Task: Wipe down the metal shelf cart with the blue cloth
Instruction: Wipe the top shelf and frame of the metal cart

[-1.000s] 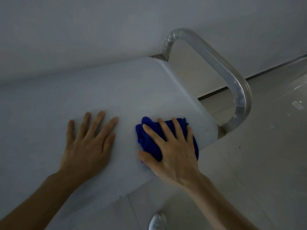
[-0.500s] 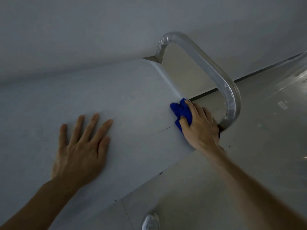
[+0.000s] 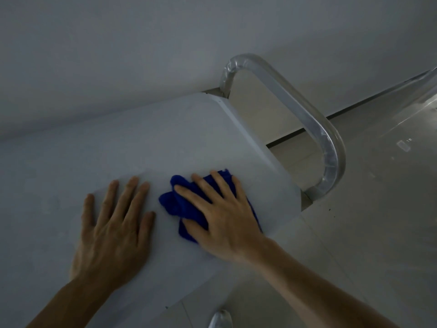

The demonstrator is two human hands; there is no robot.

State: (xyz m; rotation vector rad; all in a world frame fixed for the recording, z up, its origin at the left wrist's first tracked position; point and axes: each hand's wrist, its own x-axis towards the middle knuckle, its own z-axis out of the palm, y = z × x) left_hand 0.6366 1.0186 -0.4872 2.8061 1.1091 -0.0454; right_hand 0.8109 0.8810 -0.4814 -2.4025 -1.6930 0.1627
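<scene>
Back from the handle end comes the right hand, fingers straight, pressing the blue cloth on the cart's top shelf. Just beside it, the left hand lies flat, fingers apart, bracing.

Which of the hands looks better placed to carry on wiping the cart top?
The right hand. It lies flat on the blue cloth, pressing it onto the cart top. The left hand rests bare on the surface beside it, with no cloth under it.
</scene>
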